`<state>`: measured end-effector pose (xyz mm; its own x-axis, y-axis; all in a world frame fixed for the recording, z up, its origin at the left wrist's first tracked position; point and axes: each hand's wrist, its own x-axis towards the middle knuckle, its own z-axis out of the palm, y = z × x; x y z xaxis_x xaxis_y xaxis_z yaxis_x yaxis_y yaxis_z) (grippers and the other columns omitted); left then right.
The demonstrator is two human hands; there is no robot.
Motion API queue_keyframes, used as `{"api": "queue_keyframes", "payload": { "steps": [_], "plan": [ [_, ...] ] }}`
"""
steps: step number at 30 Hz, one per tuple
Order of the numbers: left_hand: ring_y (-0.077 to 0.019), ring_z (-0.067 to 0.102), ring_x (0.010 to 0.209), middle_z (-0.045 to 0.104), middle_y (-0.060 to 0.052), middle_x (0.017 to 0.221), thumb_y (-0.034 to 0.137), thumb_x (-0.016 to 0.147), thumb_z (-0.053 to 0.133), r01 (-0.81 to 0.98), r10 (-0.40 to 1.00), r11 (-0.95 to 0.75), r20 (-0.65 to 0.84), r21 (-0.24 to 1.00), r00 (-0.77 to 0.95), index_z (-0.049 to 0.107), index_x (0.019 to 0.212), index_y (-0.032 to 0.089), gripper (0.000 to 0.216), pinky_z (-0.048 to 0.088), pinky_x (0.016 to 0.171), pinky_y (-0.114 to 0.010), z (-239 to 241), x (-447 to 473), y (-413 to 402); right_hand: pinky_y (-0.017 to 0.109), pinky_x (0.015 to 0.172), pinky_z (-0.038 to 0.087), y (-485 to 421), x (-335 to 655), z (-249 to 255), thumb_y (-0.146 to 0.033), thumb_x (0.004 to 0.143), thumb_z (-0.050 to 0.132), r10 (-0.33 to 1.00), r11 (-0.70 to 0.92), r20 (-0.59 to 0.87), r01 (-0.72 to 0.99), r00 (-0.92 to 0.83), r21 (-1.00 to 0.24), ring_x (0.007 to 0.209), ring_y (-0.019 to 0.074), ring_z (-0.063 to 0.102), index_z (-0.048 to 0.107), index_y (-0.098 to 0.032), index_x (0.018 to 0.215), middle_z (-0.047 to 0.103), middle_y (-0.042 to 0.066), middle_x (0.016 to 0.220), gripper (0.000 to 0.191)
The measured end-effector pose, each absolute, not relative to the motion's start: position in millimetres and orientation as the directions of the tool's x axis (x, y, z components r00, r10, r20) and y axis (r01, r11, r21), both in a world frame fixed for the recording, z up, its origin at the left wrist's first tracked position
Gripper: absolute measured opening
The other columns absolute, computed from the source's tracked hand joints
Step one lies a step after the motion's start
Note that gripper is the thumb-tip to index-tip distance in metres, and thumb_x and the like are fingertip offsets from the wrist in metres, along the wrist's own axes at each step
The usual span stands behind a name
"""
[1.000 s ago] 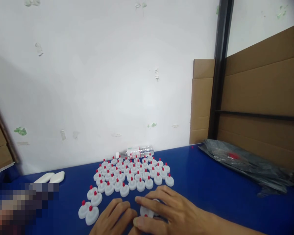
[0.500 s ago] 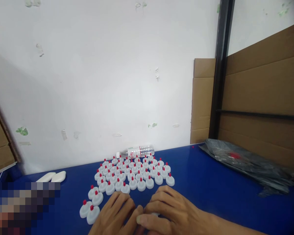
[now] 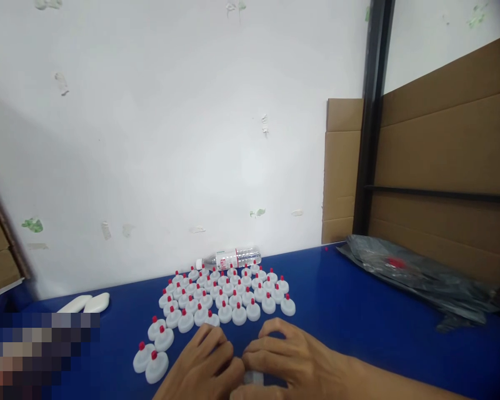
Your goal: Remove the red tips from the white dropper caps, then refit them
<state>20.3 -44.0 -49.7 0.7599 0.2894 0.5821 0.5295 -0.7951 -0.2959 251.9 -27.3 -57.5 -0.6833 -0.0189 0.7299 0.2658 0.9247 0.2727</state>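
Both my hands rest together at the near edge of the blue table (image 3: 358, 311). My left hand (image 3: 204, 364) lies with its fingers curled, their tips almost touching the front row of white caps with red tips (image 3: 227, 291). My right hand (image 3: 294, 364) is curled over a white cap (image 3: 253, 378), of which only a small part shows between the two hands. Several more caps stand in neat rows just beyond my fingers, and a few caps (image 3: 154, 355) sit apart to the left of my left hand.
A clear plastic bottle (image 3: 231, 258) lies against the white wall behind the caps. A grey plastic bag (image 3: 416, 278) with something red inside lies at the right. Cardboard sheets (image 3: 441, 161) stand on the right. Two white oval pieces (image 3: 85, 303) lie at the left.
My hands have closed together over the white cap, which showed clearly a second ago and is now mostly hidden. My left fingers moved forward toward the front row.
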Motion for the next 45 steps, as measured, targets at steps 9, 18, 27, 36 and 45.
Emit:
{"api": "queue_keyframes", "payload": {
  "steps": [9, 18, 27, 36, 45],
  "plan": [
    [-0.0186, 0.047, 0.064, 0.055, 0.001, 0.063, 0.019, 0.106, 0.029, 0.508, 0.304, -0.852, 0.674, -0.123, 0.673, 0.042, 0.073, 0.023, 0.036, 0.038, 0.061, -0.035, -67.6, 26.0, -31.9, 0.025, 0.086, 0.055, -29.3, 246.0, -53.8, -0.018, 0.099, 0.06, 0.021, 0.91, 0.715, 0.31, -0.699, 0.276, 0.083, 0.0084, 0.071, 0.066, -0.022, 0.096, 0.077, -0.003, 0.092, 0.008],
    [-0.0162, 0.05, 0.07, 0.052, 0.001, 0.074, 0.018, 0.109, 0.029, 0.627, 0.624, -0.732, 0.631, 0.267, 0.461, 0.042, 0.078, 0.022, 0.034, 0.042, 0.064, -0.03, -28.6, -3.7, -50.0, 0.038, 0.088, 0.049, 8.1, 293.3, -29.9, -0.012, 0.103, 0.054, 0.113, 0.832, 0.78, 0.488, -0.615, 0.264, 0.105, 0.0201, 0.069, 0.066, -0.019, 0.106, 0.075, 0.007, 0.109, 0.014],
    [-0.0202, 0.057, 0.08, 0.063, -0.001, 0.084, 0.015, 0.098, 0.048, 0.604, 0.514, -0.796, 0.575, 0.043, 0.637, 0.053, 0.091, 0.024, 0.012, 0.048, 0.066, -0.028, -49.1, 10.8, -34.1, 0.039, 0.097, 0.042, -0.9, 283.5, -33.7, -0.019, 0.106, 0.051, 0.404, 0.888, 0.653, 0.447, -0.641, -0.112, 0.101, 0.0183, 0.064, 0.067, -0.022, 0.12, 0.073, 0.004, 0.109, 0.022],
    [-0.0196, 0.061, 0.087, 0.066, -0.003, 0.094, 0.01, 0.097, 0.049, 0.584, 0.526, -0.81, 0.51, 0.056, 0.681, 0.058, 0.104, 0.024, 0.018, 0.053, 0.076, -0.028, -45.1, 10.7, -36.2, 0.035, 0.1, 0.038, 9.9, 286.9, -46.9, -0.024, 0.104, 0.056, 0.519, 0.843, 0.501, 0.514, -0.693, -0.162, 0.097, 0.0178, 0.065, 0.066, -0.026, 0.125, 0.074, 0.002, 0.104, 0.024],
    [-0.0217, 0.062, 0.087, 0.066, -0.004, 0.094, 0.012, 0.096, 0.048, 0.586, 0.54, -0.807, 0.489, 0.071, 0.685, 0.061, 0.101, 0.024, 0.017, 0.055, 0.076, -0.033, -63.2, 8.8, -27.1, 0.036, 0.097, 0.036, 6.4, 287.3, -35.8, -0.029, 0.107, 0.049, 0.575, 0.785, 0.51, 0.607, -0.64, -0.123, 0.092, 0.0175, 0.066, 0.068, -0.024, 0.112, 0.075, 0.002, 0.101, 0.02]
  ]
}}
